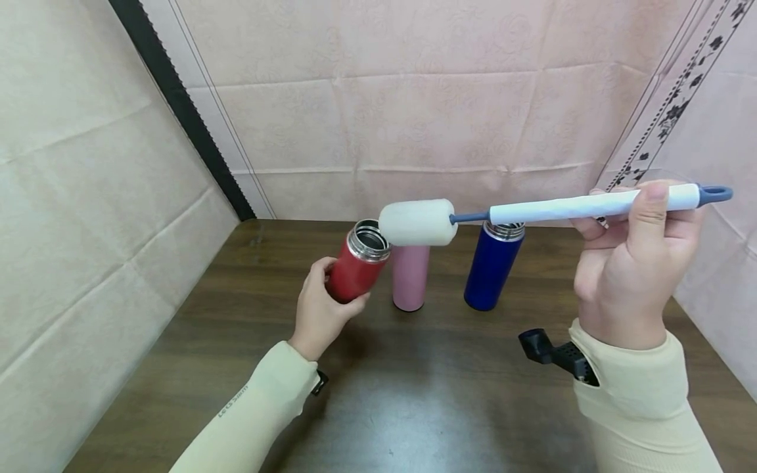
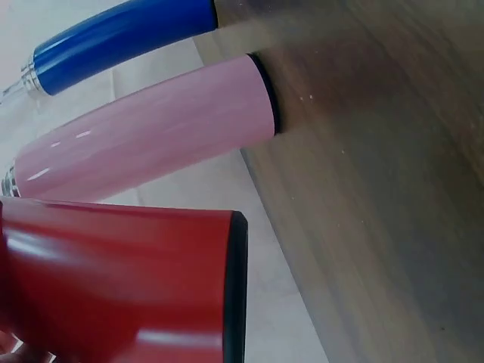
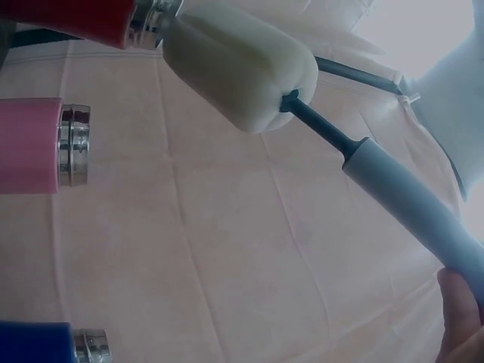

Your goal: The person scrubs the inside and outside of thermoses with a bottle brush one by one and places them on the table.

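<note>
My left hand point(image 1: 324, 310) grips a red thermos bottle point(image 1: 357, 270) round its body and holds it tilted, its steel mouth uncovered. In the left wrist view the red bottle point(image 2: 128, 280) shows its black base. Raised at the right, my right hand point(image 1: 635, 263) holds a sponge bottle brush by its white handle point(image 1: 550, 207), the thumb lying across it. The brush's white sponge head point(image 1: 417, 223) is right at the red bottle's rim, as the right wrist view also shows with the sponge point(image 3: 238, 68) beside the steel neck.
A pink bottle point(image 1: 410, 277) stands behind the sponge head, its top hidden in the head view. To its right is a blue bottle point(image 1: 493, 266) with an open steel mouth. Light cloth point(image 1: 437, 125) hangs behind the dark wooden table point(image 1: 414, 387) and at both sides.
</note>
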`<state>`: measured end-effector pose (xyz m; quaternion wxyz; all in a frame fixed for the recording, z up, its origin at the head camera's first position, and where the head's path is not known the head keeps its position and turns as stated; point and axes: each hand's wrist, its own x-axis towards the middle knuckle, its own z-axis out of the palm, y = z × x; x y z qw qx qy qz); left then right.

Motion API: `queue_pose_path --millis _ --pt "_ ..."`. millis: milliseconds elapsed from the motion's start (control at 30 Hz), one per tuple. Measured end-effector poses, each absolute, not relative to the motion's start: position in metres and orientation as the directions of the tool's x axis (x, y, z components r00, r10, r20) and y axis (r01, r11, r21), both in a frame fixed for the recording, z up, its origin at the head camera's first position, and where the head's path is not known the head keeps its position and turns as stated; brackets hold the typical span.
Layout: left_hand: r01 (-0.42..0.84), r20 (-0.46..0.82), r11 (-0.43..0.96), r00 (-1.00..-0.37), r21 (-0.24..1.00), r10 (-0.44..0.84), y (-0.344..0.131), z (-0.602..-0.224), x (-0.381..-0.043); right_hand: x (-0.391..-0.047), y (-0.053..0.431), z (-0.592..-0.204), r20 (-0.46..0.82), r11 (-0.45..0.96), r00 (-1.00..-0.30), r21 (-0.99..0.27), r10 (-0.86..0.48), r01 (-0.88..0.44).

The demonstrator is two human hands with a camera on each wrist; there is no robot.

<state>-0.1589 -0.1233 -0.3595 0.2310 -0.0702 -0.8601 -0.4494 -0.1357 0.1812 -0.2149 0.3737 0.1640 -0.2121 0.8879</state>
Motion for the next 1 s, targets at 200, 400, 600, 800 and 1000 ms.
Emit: queue_pose_path --millis 200,400,600,800,1000 --pt "0.301 0.417 0.558 -0.905 0.773 -0.089 -0.125 -0.359 -0.158 -0.135 0.181 -0.214 0.442 -0.661 -0.679 -0.225 0.586 -0.716" --pt "0.257 0.301 0.340 -0.950 0.905 -0.085 -0.124 -0.355 -0.158 -0.135 0.180 -0.215 0.454 -0.681 -0.692 -0.223 0.561 -0.698" --pt "0.240 0.255 0.198 -0.965 0.950 -0.054 -0.122 -0.350 -0.157 -0.138 0.178 -0.216 0.437 -0.712 -0.725 -0.233 0.532 -0.663" --pt "0.230 0.229 0.075 -0.973 0.970 0.019 -0.118 -0.347 -0.155 -0.145 0.174 -0.217 0.416 -0.717 -0.745 -0.260 0.521 -0.647" --pt "0.225 0.227 -0.035 -0.972 0.974 0.055 -0.117 -0.343 -0.154 -0.150 0.176 -0.221 0.407 -0.750 -0.784 -0.286 0.468 -0.596"
